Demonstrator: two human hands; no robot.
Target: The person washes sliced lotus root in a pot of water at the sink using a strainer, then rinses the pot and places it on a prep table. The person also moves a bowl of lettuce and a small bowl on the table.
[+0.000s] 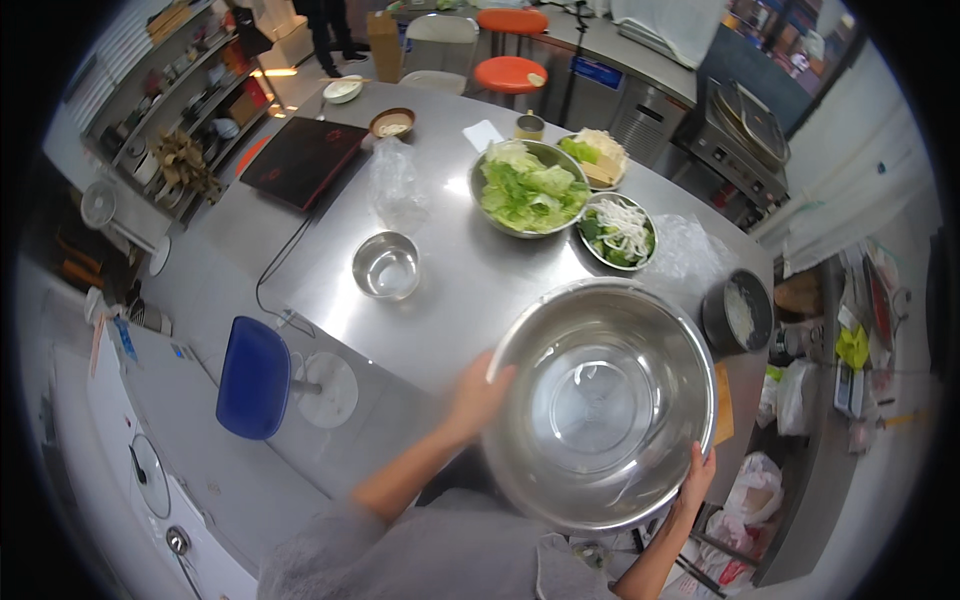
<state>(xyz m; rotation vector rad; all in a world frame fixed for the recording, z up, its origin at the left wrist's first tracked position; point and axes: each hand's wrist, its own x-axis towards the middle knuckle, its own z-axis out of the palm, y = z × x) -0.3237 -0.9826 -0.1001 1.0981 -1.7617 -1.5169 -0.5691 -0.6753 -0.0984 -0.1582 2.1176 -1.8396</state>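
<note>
My left hand grips the left rim of a large stainless steel basin. On the basin's lower right rim is my right hand, thumb up at the edge. The basin is tilted towards me and shows a shiny, bare inside. Beyond it on the steel table stand a metal bowl of lettuce and a smaller bowl of white mushrooms and greens. A small metal bowl sits to the left, and a dark pot with white food to the right.
A black induction cooktop lies at the table's far left, its cord hanging over the edge. Plastic bags and a plate of tofu and mushrooms are on the table. A blue stool stands left. A person's legs show at the back.
</note>
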